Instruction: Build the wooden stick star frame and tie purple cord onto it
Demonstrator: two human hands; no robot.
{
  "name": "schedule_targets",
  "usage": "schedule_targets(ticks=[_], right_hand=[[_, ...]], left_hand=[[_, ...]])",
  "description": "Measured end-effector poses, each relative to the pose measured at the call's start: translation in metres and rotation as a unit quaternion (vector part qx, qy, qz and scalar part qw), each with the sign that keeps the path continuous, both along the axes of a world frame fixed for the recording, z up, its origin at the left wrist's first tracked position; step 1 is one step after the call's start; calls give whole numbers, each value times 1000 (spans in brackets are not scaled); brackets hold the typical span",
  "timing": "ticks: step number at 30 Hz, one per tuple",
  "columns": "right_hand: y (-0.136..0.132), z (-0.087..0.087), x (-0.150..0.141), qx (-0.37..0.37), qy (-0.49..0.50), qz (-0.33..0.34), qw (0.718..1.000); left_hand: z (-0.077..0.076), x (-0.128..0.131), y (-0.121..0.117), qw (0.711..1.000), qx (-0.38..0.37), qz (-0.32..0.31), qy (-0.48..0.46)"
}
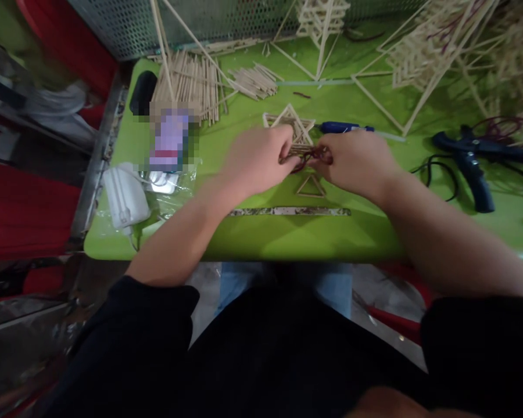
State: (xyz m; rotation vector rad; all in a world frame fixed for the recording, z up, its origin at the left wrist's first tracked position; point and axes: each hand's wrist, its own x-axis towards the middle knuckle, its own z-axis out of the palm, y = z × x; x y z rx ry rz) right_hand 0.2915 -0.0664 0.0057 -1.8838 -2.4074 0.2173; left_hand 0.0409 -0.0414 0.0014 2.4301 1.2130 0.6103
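Note:
My left hand [261,158] and my right hand [358,165] face each other over the green table, fingers pinched. Between them runs a tangled dark red cord [307,157], gripped at either side. Just behind the fingers lies a star-shaped piece made of thin wooden sticks [290,123], its near edge partly hidden by my hands. A small stick triangle [311,187] rests flat on the table in front of the cord. Close behind my right hand is a blue pen-like tool [344,126], partly covered.
Bundled wooden sticks [192,81] lie back left, near a blurred-out phone [169,139] and a white zipped pouch [125,196]. Stick frames [325,35] stand along the back. A dark glue gun [473,165] with its cable lies right. A patterned strip [290,212] lies near the front edge.

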Motion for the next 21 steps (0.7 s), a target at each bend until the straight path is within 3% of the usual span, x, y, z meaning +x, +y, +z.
schedule_targets(ticks=[4,10,14,17,21], right_hand=[[1,-1,0,15,24,-10,1000],[0,-2,-5,6,8,-23,1000],[0,-7,-11,5,-7,-49,999],[0,-10,-12,3,-18,-31,999],[1,-12,-10,-2,-10,-2,1000]], left_hand=[[-9,-6,12,996,55,64,-24],[-37,-10,47,991,-99,27,-85],[-51,-10,64,982,-125,16,-137],[-51,-15,72,978,-122,24,-170],[-38,-32,78,963,-90,58,-249]])
